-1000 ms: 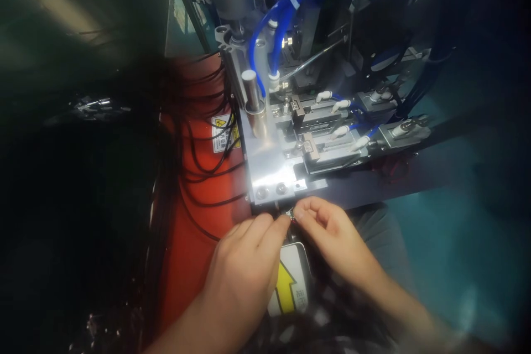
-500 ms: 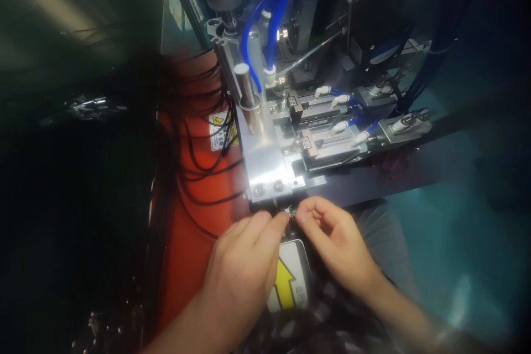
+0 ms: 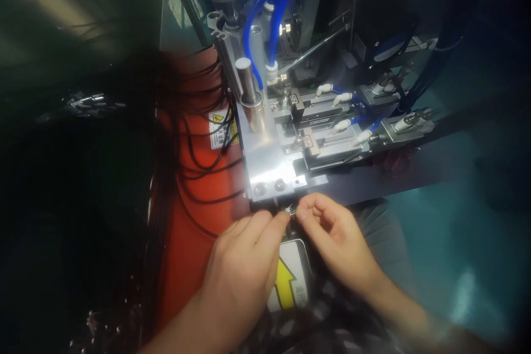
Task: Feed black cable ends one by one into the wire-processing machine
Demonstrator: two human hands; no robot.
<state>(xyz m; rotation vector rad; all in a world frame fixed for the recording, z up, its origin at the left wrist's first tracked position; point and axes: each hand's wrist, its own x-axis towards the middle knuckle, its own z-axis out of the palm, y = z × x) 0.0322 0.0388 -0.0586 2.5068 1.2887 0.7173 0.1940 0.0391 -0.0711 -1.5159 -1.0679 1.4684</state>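
My left hand (image 3: 244, 257) is closed, its thumb and fingertips pinching near the front edge of the machine's metal plate (image 3: 267, 168). Facing it from the right, my right hand (image 3: 332, 229) is curled, with thumb and index finger pressed together. Between the two sets of fingertips shows a small part (image 3: 291, 211) with whitish and dark bits and a touch of red; it is too small to name and mostly covered by the fingers. Below the hands lies a white panel with a yellow arrow (image 3: 285, 282), partly hidden by my left hand.
Pneumatic slides (image 3: 327, 116) with white fittings stand right of the plate. Blue air hoses (image 3: 276, 11) loop above it, near an upright metal cylinder (image 3: 246, 80). Black cables (image 3: 199, 160) cross the red surface (image 3: 182, 265) at left, beside a warning label (image 3: 222, 128).
Both hands stay almost in place, fingertips still together. The small part shows at a slightly different angle between them, and the camera view has shifted a little.
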